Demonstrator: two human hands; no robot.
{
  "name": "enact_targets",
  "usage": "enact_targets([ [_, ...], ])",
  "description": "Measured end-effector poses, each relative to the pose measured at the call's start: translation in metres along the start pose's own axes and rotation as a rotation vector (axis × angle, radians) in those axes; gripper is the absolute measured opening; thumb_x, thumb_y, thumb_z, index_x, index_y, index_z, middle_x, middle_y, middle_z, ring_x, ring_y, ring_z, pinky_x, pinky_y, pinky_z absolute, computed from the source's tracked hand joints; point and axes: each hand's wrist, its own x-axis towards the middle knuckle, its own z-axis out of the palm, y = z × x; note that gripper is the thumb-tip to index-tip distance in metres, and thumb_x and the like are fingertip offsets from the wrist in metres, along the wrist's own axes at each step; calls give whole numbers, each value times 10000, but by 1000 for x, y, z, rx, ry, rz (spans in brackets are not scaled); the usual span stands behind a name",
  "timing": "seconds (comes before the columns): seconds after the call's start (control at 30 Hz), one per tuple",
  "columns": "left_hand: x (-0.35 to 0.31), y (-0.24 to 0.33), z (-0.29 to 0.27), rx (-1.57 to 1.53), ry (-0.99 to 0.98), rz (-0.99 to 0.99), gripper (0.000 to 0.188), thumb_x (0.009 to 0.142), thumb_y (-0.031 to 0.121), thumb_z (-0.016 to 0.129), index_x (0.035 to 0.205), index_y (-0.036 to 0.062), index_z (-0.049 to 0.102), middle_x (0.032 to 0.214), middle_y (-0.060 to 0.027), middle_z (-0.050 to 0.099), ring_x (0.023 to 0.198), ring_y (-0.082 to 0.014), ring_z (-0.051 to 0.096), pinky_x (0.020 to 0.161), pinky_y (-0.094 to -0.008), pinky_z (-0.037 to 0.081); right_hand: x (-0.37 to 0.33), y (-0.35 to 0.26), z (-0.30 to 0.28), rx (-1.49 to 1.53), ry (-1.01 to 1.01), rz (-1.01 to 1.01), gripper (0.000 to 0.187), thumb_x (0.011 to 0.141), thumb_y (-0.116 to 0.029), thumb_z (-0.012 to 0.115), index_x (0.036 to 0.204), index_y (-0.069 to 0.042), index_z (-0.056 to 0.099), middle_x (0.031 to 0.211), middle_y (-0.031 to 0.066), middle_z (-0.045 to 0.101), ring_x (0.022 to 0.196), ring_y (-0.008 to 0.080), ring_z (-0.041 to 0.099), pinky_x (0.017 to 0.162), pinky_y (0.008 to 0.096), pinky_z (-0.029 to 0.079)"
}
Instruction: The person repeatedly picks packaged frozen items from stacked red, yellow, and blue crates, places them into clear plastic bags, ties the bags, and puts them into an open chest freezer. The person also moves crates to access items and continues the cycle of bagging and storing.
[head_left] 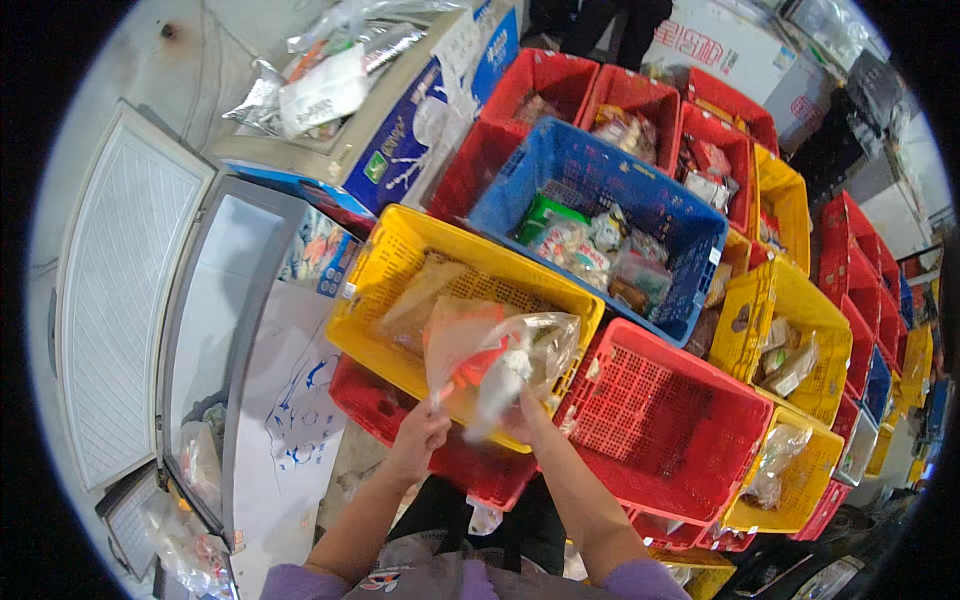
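Observation:
Over the near side of a yellow crate (pixel 372 352) I hold a clear plastic bag (pixel 548 345) with orange-red print. A white bundle, smeared by motion, shows at the bag's middle. My left hand (pixel 424 430) is closed, pinching the bag's lower left edge. On the other side, my right hand (pixel 529 418) is closed round its lower right part, with some fingers hidden behind the plastic. Inside the crate, beyond the bag, lies a flat tan packet (pixel 425 285). What the bag contains cannot be made out.
A blue crate (pixel 505 185) of packaged food stands just beyond; a red crate (pixel 665 400) adjoins on the right. More red and yellow crates, including a yellow crate (pixel 740 300), are stacked around. At left, a chest freezer (pixel 205 300) has its lid (pixel 125 290) raised.

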Motion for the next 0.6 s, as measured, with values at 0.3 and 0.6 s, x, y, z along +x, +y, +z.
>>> enact_targets([
  [0.3, 13, -17, -84, 83, 208, 71, 211, 930, 228, 588, 1045, 56, 627, 687, 66, 461, 585, -42, 401, 517, -206, 311, 19, -97, 33, -2956, 279, -232, 625, 913, -414, 478, 1447, -121, 337, 1354, 125, 494, 1253, 294, 424, 1044, 565, 217],
  [0.6, 41, 59, -131, -715, 510, -43, 257, 958, 281, 516, 854, 60, 597, 600, 24, 493, 464, -103, 406, 404, -253, 334, -47, -145, 36, -3329, -181, -1093, 195, 826, -144, 543, 828, -104, 733, 1040, 60, 651, 1053, 224, 538, 856, 439, 370],
])
